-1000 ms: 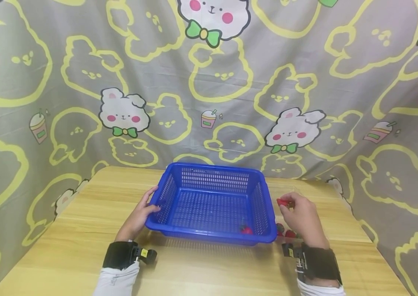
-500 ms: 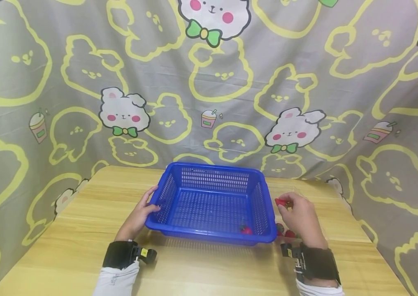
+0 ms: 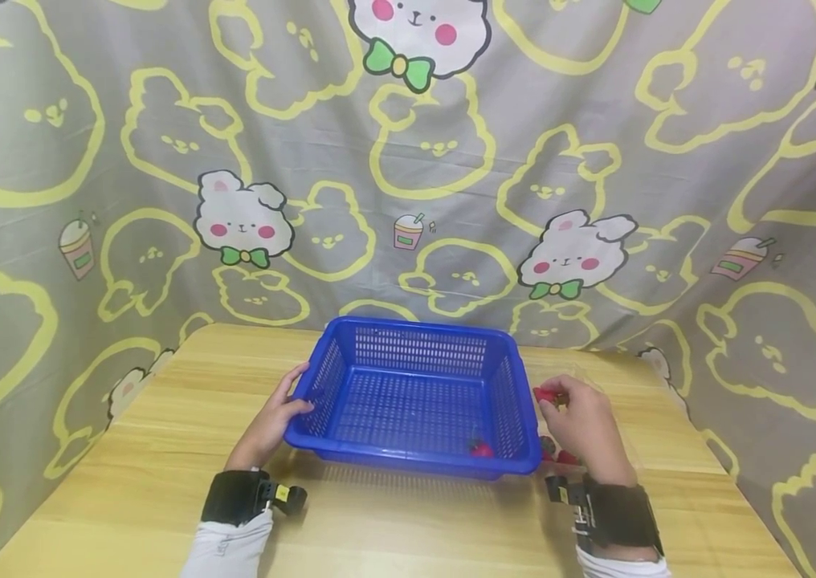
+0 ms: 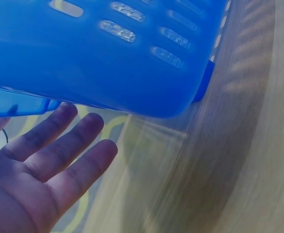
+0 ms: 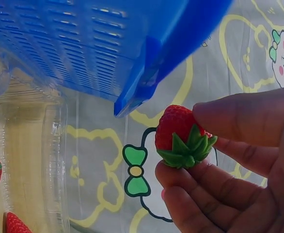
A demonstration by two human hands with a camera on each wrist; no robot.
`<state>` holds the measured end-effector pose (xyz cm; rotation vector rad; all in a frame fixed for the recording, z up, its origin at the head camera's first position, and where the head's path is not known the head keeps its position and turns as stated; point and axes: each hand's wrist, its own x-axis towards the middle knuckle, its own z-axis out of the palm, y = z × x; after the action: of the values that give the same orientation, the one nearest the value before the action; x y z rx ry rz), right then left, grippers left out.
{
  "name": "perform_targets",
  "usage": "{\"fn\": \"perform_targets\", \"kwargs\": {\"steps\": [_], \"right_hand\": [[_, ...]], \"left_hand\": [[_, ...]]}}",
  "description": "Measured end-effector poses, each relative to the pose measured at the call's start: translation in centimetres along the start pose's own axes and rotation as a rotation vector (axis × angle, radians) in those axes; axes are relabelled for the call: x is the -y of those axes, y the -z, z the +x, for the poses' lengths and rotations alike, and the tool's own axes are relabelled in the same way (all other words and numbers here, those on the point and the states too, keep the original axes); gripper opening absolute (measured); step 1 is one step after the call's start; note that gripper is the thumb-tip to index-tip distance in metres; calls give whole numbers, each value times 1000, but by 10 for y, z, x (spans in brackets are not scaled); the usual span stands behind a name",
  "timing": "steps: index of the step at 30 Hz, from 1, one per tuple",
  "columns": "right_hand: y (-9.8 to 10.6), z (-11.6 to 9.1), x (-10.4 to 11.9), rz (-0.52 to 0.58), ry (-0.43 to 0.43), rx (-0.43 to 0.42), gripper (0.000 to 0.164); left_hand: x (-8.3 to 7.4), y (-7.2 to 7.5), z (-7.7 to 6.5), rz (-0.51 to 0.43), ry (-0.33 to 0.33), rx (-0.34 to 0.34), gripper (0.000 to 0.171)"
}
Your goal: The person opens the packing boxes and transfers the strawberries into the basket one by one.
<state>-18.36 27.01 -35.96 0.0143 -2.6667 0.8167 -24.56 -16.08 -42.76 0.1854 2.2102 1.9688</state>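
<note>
A blue plastic basket (image 3: 408,461) with slotted walls sits mid-table, one red strawberry (image 3: 482,450) lying in its near right corner. My left hand (image 3: 271,421) holds the basket's left rim, thumb over the edge; in the left wrist view several fingers stretch out loosely beside the outer wall. Just right of the basket, my right hand (image 3: 585,417) pinches another strawberry (image 5: 173,128) between thumb and fingertips, its green leaves facing the palm. Below that hand, a clear plastic box (image 5: 62,160) contains several more strawberries (image 5: 17,224).
The wooden table (image 3: 408,538) runs around the basket on all sides. Behind it hangs a grey curtain (image 3: 451,217) printed with rabbits and yellow outlines, which also closes off both sides.
My right hand has shifted slightly left with its strawberry, closer to the basket's right rim. The left hand and the basket stay where they were.
</note>
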Motion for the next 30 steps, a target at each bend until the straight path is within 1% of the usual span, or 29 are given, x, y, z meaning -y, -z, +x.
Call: {"fn": "perform_targets", "kwargs": {"steps": [4, 8, 11, 21, 30], "right_hand": [[-1, 0, 0, -2, 5, -1, 17], [-2, 1, 1, 4, -9, 17, 17], [-3, 1, 0, 11, -14, 25, 17], [-5, 0, 2, 17, 6, 22, 15], [-7, 0, 4, 26, 14, 15, 14]], "left_hand": [[0, 0, 1, -5, 2, -4, 72], [0, 0, 1, -9, 4, -6, 71], [0, 0, 1, -7, -4, 4, 72], [-2, -1, 0, -35, -5, 14, 73], [0, -1, -1, -35, -8, 17, 73]]}}
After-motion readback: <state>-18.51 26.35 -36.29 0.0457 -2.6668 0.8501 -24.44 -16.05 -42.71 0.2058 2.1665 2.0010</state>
